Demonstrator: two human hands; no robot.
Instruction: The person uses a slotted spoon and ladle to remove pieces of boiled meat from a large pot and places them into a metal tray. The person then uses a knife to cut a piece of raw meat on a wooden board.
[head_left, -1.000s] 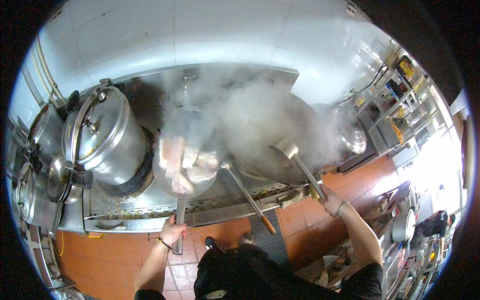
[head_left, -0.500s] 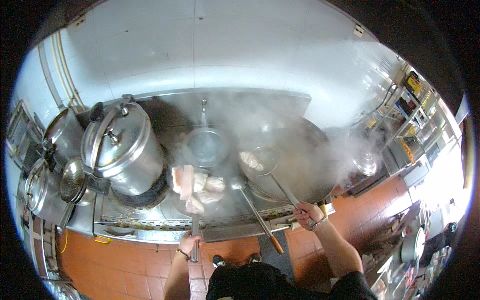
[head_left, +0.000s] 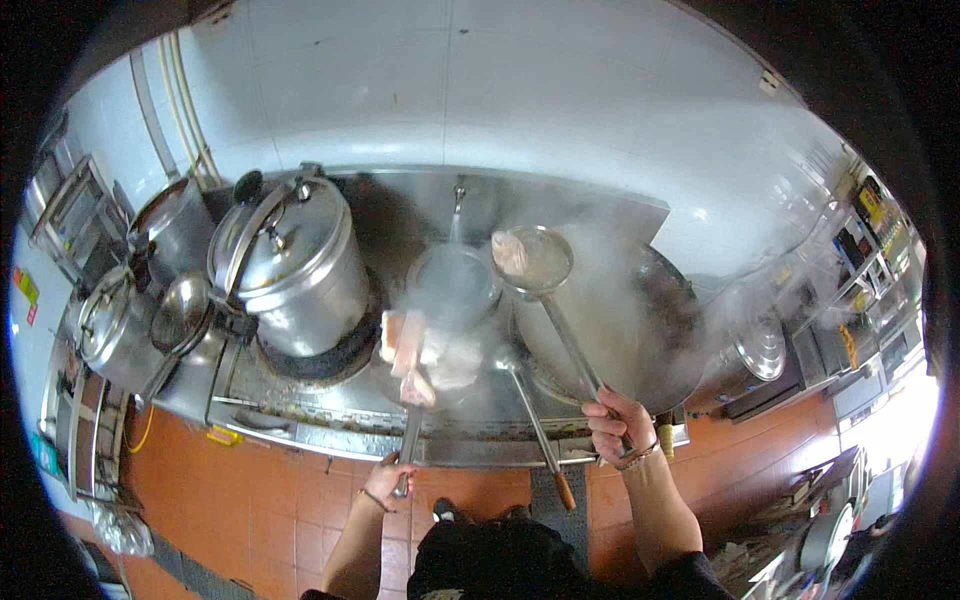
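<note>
My left hand (head_left: 388, 482) is closed round the metal handle of a skimmer (head_left: 411, 440), its head mostly hidden under a heap of pale meat slabs (head_left: 430, 352). In my right hand (head_left: 621, 428) I grip a long-handled ladle (head_left: 572, 338). The ladle's round bowl is raised over the left part of a large steaming wok (head_left: 655, 330), with a pale chunk of meat (head_left: 510, 255) at its left side. Steam blurs the cloudy liquid in the wok. Between my hands a second ladle (head_left: 538, 430) with a wooden handle end rests across the stove's front edge.
A tall lidded pressure cooker (head_left: 310, 290) stands on the left burner. Farther left are more pots (head_left: 112, 318) and a mesh strainer (head_left: 183, 312). A tap (head_left: 458, 205) rises behind a round basin (head_left: 452, 278). Shelves (head_left: 865, 250) line the right side.
My right hand has lifted the ladle and meat chunk higher, above the wok. The view has shifted, so the stove sits farther right. My left hand still holds the loaded skimmer.
</note>
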